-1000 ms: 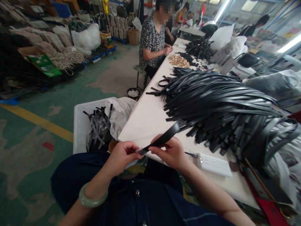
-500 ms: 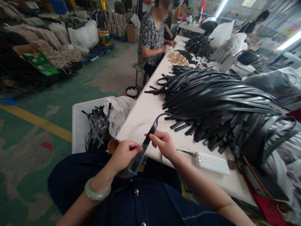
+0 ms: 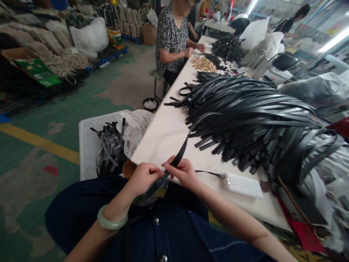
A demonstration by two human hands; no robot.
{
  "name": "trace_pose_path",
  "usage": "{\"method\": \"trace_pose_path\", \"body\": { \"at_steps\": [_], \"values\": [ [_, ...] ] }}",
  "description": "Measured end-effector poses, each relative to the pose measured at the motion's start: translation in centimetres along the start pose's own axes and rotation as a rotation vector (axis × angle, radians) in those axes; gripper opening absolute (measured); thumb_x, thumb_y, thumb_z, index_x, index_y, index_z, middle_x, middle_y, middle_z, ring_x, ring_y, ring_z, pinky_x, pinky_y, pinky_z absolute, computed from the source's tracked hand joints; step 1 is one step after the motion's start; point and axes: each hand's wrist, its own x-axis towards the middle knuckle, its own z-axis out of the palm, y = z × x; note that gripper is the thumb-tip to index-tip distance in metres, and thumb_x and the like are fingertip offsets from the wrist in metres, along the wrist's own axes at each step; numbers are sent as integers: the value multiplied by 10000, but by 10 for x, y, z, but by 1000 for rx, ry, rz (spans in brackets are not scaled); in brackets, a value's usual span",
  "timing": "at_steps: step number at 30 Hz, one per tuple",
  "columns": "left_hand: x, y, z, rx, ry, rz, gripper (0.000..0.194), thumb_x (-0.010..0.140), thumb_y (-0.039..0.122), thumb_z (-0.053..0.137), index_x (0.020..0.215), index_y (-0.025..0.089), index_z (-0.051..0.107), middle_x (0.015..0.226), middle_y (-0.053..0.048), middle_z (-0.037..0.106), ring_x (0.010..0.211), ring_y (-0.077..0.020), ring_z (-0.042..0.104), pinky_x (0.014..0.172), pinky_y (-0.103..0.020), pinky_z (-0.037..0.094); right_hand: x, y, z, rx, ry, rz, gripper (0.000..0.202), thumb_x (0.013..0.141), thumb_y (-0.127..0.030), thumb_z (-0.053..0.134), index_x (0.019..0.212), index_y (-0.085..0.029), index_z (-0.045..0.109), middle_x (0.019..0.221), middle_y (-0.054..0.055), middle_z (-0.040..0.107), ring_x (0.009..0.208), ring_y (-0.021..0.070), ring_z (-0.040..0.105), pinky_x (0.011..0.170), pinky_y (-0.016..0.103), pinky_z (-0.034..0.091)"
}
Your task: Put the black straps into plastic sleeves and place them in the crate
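A long flat black strap [image 3: 180,153] runs from the pile on the table down into my two hands. My left hand [image 3: 145,178] is closed, pinching the strap near its lower end, where a clear plastic wrapping seems to cover it. Just above, the fingers of my right hand [image 3: 184,173] are closed on the same strap, close to my left fingertips. The strap's lower end hangs over my lap, blurred. To the right, a large heap of black straps [image 3: 245,109] spreads across the white table [image 3: 155,142].
Left of the table stands a white bin [image 3: 88,153] with strap scraps and plastic. A white power bank [image 3: 242,186] with a cable lies at the right. Beyond the heap are gold metal pieces [image 3: 203,63], and a person in a patterned shirt [image 3: 170,36] sits at the table edge.
My right hand has slid down the strap toward my left hand. The strap's upper part now rises straighter toward the heap. The whole view has shifted slightly.
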Motion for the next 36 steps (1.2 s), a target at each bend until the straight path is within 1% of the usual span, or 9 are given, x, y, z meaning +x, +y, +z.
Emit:
{"method": "trace_pose_path", "body": {
  "at_steps": [2, 6, 11, 17, 23, 27, 31, 33, 36],
  "values": [
    [1, -2, 2, -1, -48, 14, 300, 729, 355, 644, 544, 119, 660, 436, 27, 488, 429, -87, 376, 449, -211, 268, -4, -1, -3, 97, -79, 64, 281, 767, -419, 692, 837, -151, 741, 802, 41, 642, 547, 74, 513, 458, 189, 419],
    [3, 0, 3, 39, 1, 11, 265, 702, 348, 668, 572, 118, 690, 446, 19, 512, 436, -92, 389, 446, -211, 270, 0, -1, -16, 214, 174, 48, 323, 830, -443, 614, 933, -163, 741, 762, 27, 637, 476, 45, 427, 427, 177, 379],
    [4, 8, 6, 4, -1, 35, 282, 725, 367, 641, 648, 112, 734, 545, -26, 636, 503, -126, 494, 498, -220, 346, -2, 1, -15, 138, -90, 89, 261, 760, -384, 700, 897, -166, 749, 934, 55, 677, 517, 55, 504, 464, 194, 429],
    [1, 8, 7, 58, 6, -1, 251, 688, 343, 669, 593, 117, 720, 494, -18, 623, 461, -121, 478, 461, -215, 324, 11, -3, -31, 358, 256, 49, 276, 773, -407, 669, 902, -172, 735, 806, 36, 687, 390, 6, 249, 333, 164, 216],
    [3, 5, 8, 61, -19, 25, 292, 724, 371, 639, 625, 109, 719, 503, -19, 619, 461, -117, 467, 464, -219, 312, -10, -8, -28, 3, -141, 57, 238, 754, -360, 706, 901, -178, 749, 765, 38, 705, 490, 69, 463, 443, 194, 381],
    [4, 3, 8, 77, -7, 0, 264, 698, 351, 659, 595, 113, 708, 463, 0, 583, 438, -105, 437, 453, -215, 295, -8, -24, -38, -12, 150, -104, 312, 878, -424, 550, 1007, -206, 732, 944, 65, 729, 420, 47, 401, 406, 200, 361],
    [9, 6, 12, -55, -9, 41, 269, 697, 370, 680, 658, 109, 733, 558, -29, 650, 500, -129, 511, 494, -229, 347, -15, -16, -22, -194, 44, -145, 339, 922, -414, 482, 1032, -216, 734, 990, 59, 726, 683, 132, 636, 706, 283, 534],
    [11, 7, 14, -115, -18, 70, 288, 700, 387, 688, 662, 105, 734, 573, -33, 655, 516, -133, 521, 504, -231, 355, -22, -7, -11, -235, -41, -171, 337, 923, -398, 488, 1130, -231, 694, 1075, 54, 707, 918, 189, 654, 905, 370, 498],
    [14, 6, 13, -163, -30, 52, 321, 700, 411, 695, 650, 96, 728, 543, -34, 642, 494, -126, 512, 492, -230, 360, -25, -4, -6, -253, -51, -158, 414, 927, -404, 482, 1295, -238, 575, 1212, 64, 651, 1013, 220, 631, 944, 417, 478]
  ]
}}
